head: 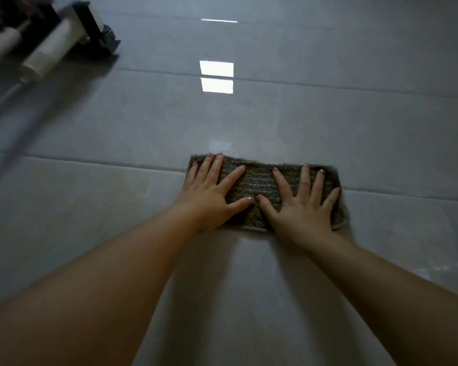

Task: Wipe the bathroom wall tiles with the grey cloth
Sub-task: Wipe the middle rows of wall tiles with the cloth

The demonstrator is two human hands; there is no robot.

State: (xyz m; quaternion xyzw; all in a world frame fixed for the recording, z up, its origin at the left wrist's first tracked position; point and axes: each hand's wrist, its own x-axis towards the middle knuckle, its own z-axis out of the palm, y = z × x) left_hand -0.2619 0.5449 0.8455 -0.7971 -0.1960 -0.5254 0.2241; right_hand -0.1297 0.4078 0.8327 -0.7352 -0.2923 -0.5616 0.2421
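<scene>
Seen from a head-worn camera, two bare forearms reach forward to a glossy, pale grey tiled wall point(328, 122). A folded grey cloth point(259, 180), a wide rectangle with a coarse woven texture, lies flat against the tiles just right of centre in the view, straddling a horizontal grout line point(90, 161). The left hand point(212, 192) rests palm-down on the cloth's left part, fingers spread, with the outer fingers reaching the cloth's left and top edges. The right hand point(300, 203) rests palm-down on the right part, fingers also spread, the little finger near the cloth's right edge. The two thumb tips nearly touch in the middle of the cloth. Neither hand pinches or grips; both press flat, holding the cloth to the wall by pressure alone. Bright rectangular reflections of a light point(216, 76) shine on the tiles above the cloth. At the upper left, blurred, a dark wall-mounted rack point(95, 30) holds pale bottles or tubes point(50, 52). The step in hand appears to be the wiping itself, with the cloth partway up the wall. The next move likely calls for sliding both palms together across the tiles with even pressure, so the cloth neither bunches nor slips down.
</scene>
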